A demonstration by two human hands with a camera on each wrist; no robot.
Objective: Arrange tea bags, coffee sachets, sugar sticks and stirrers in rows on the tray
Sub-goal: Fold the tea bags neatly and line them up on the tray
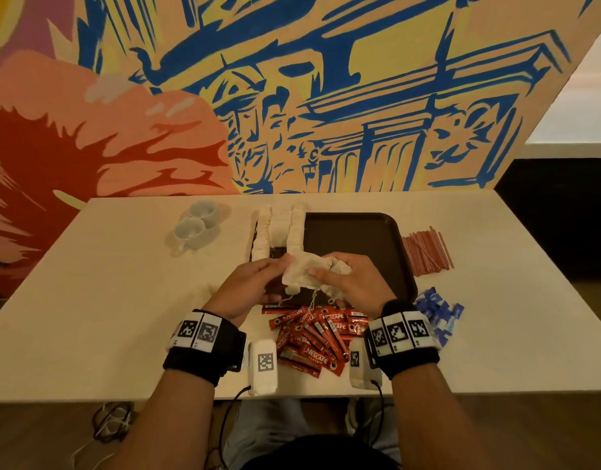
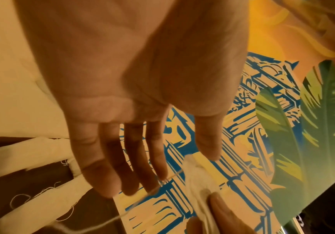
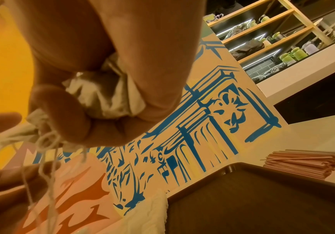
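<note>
Head view looking down over tray [image 1: 377, 232], wrist views close along hands, sharing tray

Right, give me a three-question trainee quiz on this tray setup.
1. True or false: the coffee sachets lie in rows on the tray.
2. Which hand grips a bunch of tea bags? A left, B right, C neither.
3. Fill in: the stirrers lie off the tray, on its ___ side.

Key: 1 false, they sit in a heap off the tray; 2 B, the right hand; 3 right.
</note>
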